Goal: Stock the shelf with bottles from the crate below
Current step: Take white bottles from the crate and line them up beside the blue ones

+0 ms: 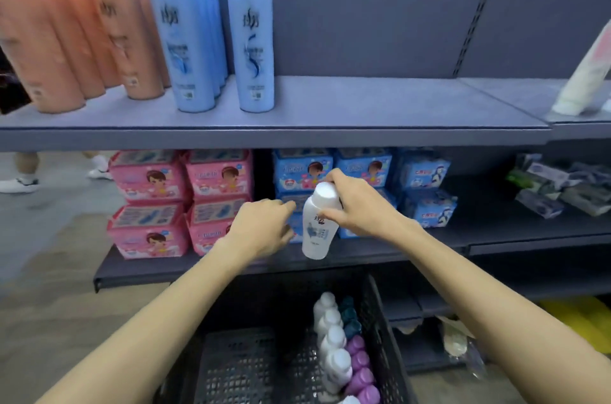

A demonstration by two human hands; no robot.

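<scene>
My right hand [357, 205] grips a white bottle [317, 231] near its cap, holding it upright in front of the lower shelf. Just left of the bottle is my left hand [264, 225], its fingers loosely curled and holding nothing. Below, a black crate [238, 367] holds a row of white bottles [330, 340] with purple bottles [360, 367] and teal ones beside them along its right side. On the grey upper shelf [363, 106] stand blue bottles [251, 29] and orange bottles [66, 39] at the left.
Pink packs [178, 202] and blue packs [390, 185] fill the lower shelf behind my hands. A pale bottle [585, 76] leans on the upper shelf at far right. Wrapped packets [562, 188] lie at right. A person's feet in white shoes [20, 183] show at left.
</scene>
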